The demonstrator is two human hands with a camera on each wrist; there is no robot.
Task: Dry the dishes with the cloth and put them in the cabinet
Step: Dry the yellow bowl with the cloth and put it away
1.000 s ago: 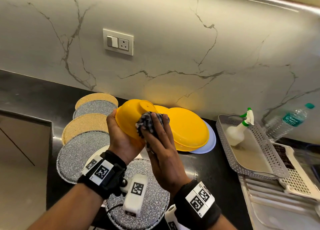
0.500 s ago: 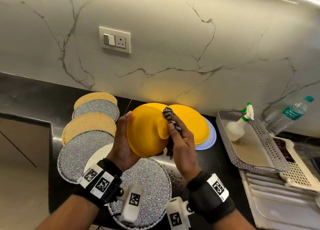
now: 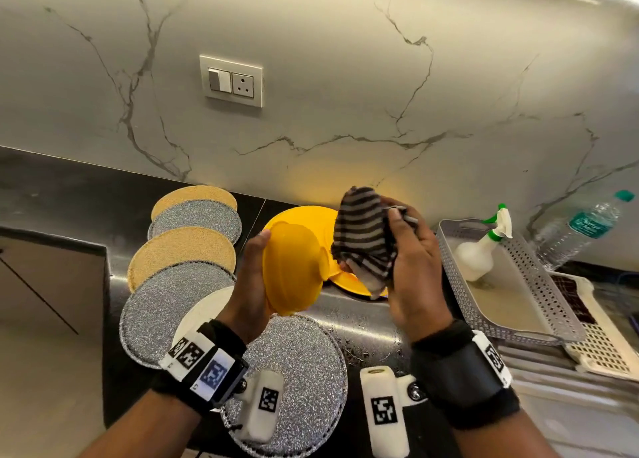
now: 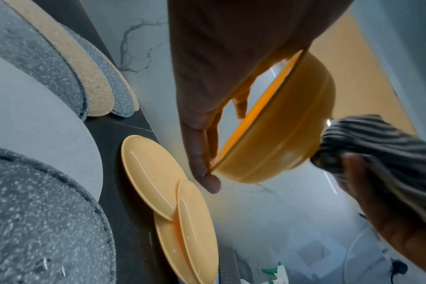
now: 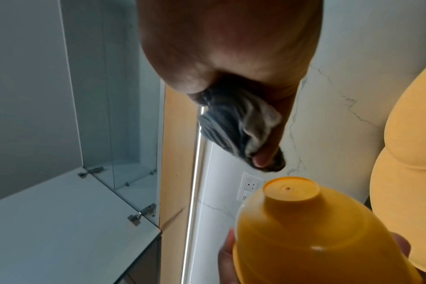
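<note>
My left hand (image 3: 256, 284) grips a yellow bowl (image 3: 294, 271) by its rim, tipped on its side with the base pointing right. The bowl (image 4: 279, 134) shows from the side in the left wrist view, and its round base (image 5: 292, 189) shows in the right wrist view. My right hand (image 3: 408, 260) holds a bunched grey striped cloth (image 3: 366, 240) just right of the bowl's base, lifted a little off it. The cloth (image 5: 238, 126) is pinched between thumb and fingers. Yellow plates (image 4: 158, 178) lie stacked on the black counter behind the bowl.
Round glitter and cork placemats (image 3: 179, 250) overlap on the counter at left, one (image 3: 301, 371) under my wrists. A grey perforated tray (image 3: 553, 284) with a spray bottle (image 3: 480, 250) stands at right, a water bottle (image 3: 584, 229) beyond it. An open cabinet (image 5: 97, 115) with shelves shows in the right wrist view.
The right hand has lifted the cloth up and to the right, off the bowl's base. The left hand has turned the bowl so its base points further right.
</note>
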